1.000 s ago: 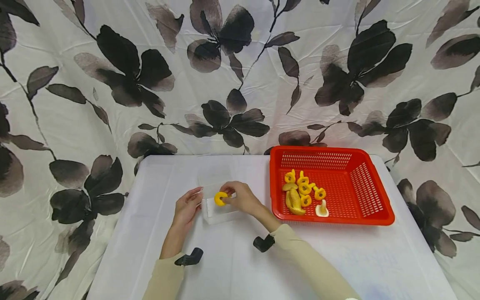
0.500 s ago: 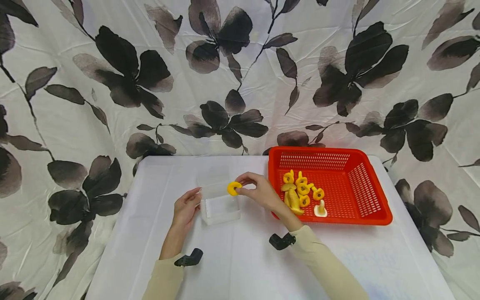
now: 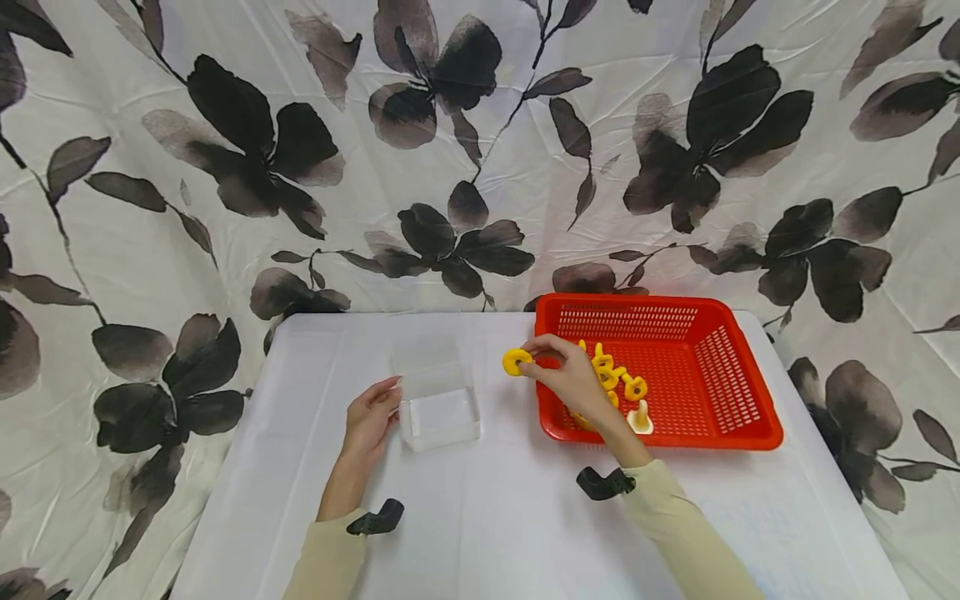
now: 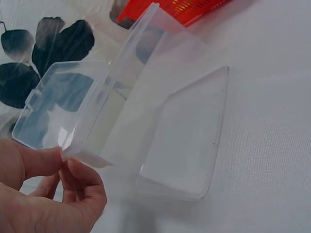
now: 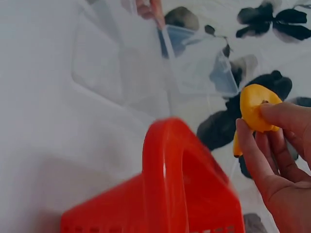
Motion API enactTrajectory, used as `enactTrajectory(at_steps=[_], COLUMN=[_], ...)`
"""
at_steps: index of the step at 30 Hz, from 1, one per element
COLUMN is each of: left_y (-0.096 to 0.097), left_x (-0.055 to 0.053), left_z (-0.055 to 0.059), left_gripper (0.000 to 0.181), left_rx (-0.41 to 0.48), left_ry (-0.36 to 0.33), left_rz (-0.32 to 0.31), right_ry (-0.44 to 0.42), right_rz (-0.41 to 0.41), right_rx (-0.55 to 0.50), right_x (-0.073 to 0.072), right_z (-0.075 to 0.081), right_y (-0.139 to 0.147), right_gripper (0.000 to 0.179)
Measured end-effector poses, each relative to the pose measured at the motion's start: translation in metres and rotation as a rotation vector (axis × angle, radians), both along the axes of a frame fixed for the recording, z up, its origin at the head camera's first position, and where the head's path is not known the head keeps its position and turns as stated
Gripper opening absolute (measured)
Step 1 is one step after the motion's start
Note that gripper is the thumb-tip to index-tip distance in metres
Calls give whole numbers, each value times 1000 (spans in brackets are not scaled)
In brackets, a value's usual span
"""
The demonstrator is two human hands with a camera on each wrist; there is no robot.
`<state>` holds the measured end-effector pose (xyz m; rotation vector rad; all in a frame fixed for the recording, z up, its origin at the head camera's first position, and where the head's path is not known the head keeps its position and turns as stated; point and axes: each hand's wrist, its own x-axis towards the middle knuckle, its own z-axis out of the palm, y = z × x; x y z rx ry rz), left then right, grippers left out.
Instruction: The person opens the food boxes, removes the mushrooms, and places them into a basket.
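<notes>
A clear plastic box stands on the table with its hinged lid raised at the back, nothing inside it. The left hand pinches the box's left edge between thumb and fingers, as the left wrist view shows close up. Left of the red basket's near corner, the right hand holds up a yellow ring-shaped piece, thumb on one side and fingers on the other. In the right wrist view this yellow piece has a short stalk hanging below it, partly behind the fingers.
The red perforated basket stands at the right of the table. Several yellow ring-shaped pieces and a white mushroom-shaped piece lie in its left part, some behind the right hand. A floral cloth hangs behind the table.
The right hand has carried the yellow ring-shaped piece out from over the box, rightward and slightly back, to the basket's left edge. The left hand keeps its grip on the box.
</notes>
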<state>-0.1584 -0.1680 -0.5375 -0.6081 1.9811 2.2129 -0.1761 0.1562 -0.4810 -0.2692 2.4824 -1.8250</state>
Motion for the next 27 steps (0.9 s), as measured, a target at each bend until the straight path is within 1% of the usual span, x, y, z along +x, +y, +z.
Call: enactTrajectory(at_steps=[7,12,19,23,27], left_y=[0,0,-1,-2,-2], left_x=[1,1,-1,-2,-3], left_z=[2,2,1,0,1], left_gripper=[41,41,40,41,40], left_rx=[-4,-1,5,5,-1], left_ry=[4,-1,-8,-7,-8], left_rz=[-11,-14,-4,-12,-22], right_ry=[42,40,40,42,36], right_rz=[-50,-80,-124,-146,-157], right_rx=[-66,-66,11,91,187], right_x=[7,16,25,32,38], right_z=[-4,-11,-25,-32,-35], right_y=[31,53,84,102,116], right_gripper=[30,30,28,25,23])
